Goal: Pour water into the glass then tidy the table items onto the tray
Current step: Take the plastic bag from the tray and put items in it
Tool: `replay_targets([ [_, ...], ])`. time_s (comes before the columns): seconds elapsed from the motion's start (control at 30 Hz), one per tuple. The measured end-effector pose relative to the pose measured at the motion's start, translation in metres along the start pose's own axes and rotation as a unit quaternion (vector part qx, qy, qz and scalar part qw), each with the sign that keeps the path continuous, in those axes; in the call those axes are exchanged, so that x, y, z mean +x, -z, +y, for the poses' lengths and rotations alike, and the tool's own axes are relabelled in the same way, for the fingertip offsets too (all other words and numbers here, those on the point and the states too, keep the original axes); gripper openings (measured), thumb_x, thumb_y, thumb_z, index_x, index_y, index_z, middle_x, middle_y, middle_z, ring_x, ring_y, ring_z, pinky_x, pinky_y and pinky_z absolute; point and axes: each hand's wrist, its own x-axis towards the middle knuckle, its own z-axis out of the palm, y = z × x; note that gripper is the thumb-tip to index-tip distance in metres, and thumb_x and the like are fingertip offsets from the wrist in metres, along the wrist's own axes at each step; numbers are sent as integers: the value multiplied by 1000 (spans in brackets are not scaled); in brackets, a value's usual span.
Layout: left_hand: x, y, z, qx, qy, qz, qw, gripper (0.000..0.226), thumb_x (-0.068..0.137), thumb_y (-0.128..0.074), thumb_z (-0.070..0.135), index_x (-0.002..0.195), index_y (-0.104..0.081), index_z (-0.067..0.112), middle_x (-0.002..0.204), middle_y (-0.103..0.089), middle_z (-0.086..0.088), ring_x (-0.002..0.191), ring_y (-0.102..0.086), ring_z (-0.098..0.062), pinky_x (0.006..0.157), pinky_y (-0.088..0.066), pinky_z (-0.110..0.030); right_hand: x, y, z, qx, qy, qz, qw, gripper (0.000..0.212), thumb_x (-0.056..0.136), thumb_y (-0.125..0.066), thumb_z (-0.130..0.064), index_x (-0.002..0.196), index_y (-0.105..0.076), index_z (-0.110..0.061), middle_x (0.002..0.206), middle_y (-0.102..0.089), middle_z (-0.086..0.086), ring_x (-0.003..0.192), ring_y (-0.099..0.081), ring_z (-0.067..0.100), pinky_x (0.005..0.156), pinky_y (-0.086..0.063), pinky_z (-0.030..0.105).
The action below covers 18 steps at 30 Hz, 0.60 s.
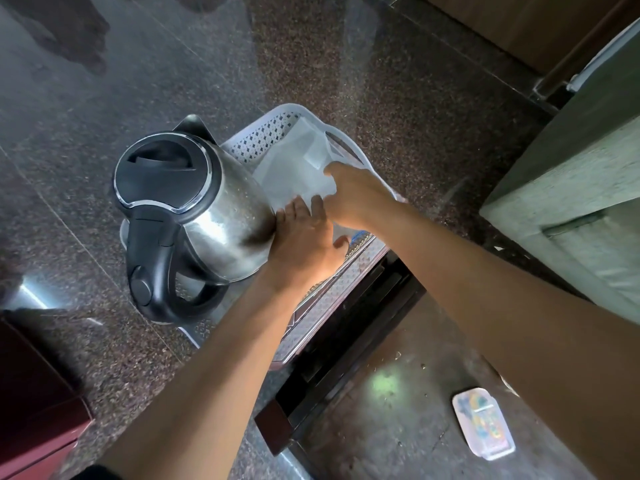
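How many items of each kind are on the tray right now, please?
Kettle: 1
White cloth: 1
Total: 2, both on the white tray. The left hand and right hand touch the cloth; whatever lies beneath them is hidden.

Both forearms are bare to the elbow; a dark sleeve edge (100, 472) shows on the left arm
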Motion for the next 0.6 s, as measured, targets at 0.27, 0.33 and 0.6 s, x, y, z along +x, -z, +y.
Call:
replay_targets([
  [0.27,-1,-6,4,-49,16,7,999,90,115,-42,54,173,-5,-4,180,-2,-36,172,-4,-46,139,-1,-53,0,8,-4,80,-22,-23,996,55,105,-50,-47,153,-49,-18,153,-55,10,138,-52,30,94,-41,34],
  [0.33,-7,-5,5,-81,12,26,996,89,114,-46,49,173,-5,-4,181,-3,-33,172,-4,-44,140,-2,-53,-7,12,0,102,-18,-2,995,53,102,-58,-43,149,-53,-20,147,-59,7,134,-55,28,90,-41,30],
  [0.6,-46,12,17,-136,-32,170,975,83,107,-65,34,173,-23,7,178,-30,-20,168,-26,-38,135,-22,-57,-65,36,7,222,2,119,968,42,96,-67,-39,136,-63,-30,132,-68,-2,121,-64,17,94,-52,30],
])
